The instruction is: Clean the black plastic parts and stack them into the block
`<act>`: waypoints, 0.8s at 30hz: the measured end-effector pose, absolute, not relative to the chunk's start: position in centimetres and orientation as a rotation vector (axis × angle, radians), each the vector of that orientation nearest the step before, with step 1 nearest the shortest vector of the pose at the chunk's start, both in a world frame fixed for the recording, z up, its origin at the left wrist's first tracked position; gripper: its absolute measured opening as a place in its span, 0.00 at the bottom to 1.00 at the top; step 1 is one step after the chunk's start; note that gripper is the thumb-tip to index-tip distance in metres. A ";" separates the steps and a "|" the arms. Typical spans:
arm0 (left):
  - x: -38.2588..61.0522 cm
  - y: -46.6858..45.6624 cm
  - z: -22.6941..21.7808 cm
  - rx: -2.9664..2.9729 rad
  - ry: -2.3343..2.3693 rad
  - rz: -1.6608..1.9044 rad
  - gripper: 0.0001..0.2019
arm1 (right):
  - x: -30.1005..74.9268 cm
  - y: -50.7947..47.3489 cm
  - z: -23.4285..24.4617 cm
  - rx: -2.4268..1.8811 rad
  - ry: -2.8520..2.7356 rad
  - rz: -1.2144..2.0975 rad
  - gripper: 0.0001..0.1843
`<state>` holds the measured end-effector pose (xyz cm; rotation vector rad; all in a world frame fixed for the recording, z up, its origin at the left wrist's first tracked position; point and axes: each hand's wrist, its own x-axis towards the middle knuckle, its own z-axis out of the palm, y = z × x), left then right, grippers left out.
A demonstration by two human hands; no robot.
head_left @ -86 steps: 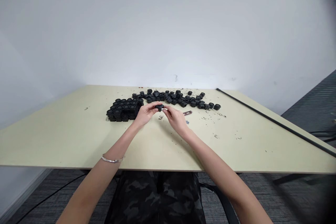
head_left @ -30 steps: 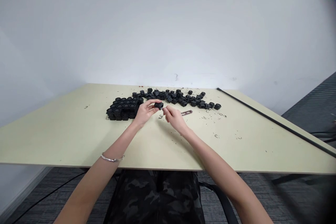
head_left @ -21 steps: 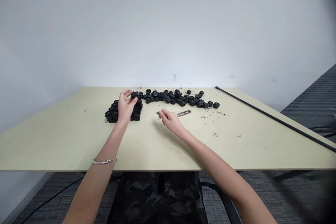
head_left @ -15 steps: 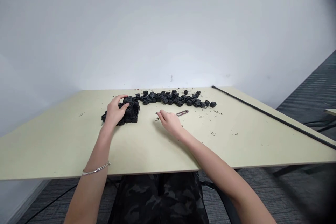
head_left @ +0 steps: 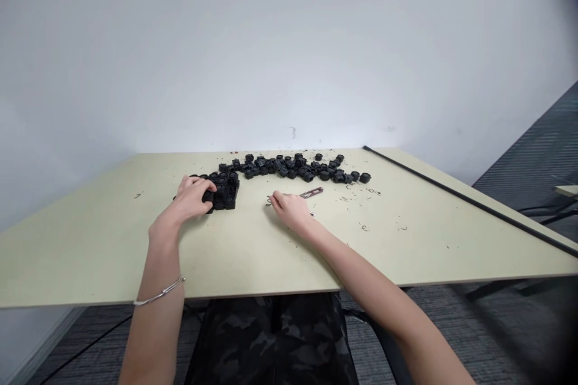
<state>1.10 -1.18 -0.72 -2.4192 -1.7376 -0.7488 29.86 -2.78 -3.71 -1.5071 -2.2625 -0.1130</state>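
Observation:
My left hand is at the left end of a tight block of black plastic parts with round openings. Its thumb and fingers close around one black part, partly hidden by the hand. To the right, my right hand rests low over the table, fingers pinched round a slim pen-like tool. Only the tool's pointed tip and shiny back end show; its exact kind is unclear. Just behind that hand lies a flat, dark reddish tool with a slotted handle, untouched.
Many loose black parts spread in a band along the back of the pale table. Thin black shavings litter the right side. A long black rod lies slanting along the right edge. A white wall stands behind.
My left hand has moved down and left from the top of the block to its near left side, leaving a part at the back. My right hand has barely moved.

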 end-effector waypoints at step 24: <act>2.1 -2.0 -0.4 -2.261 -1.917 -0.473 0.18 | 29.8 -2.8 -3.6 -1.621 -2.310 -0.025 0.20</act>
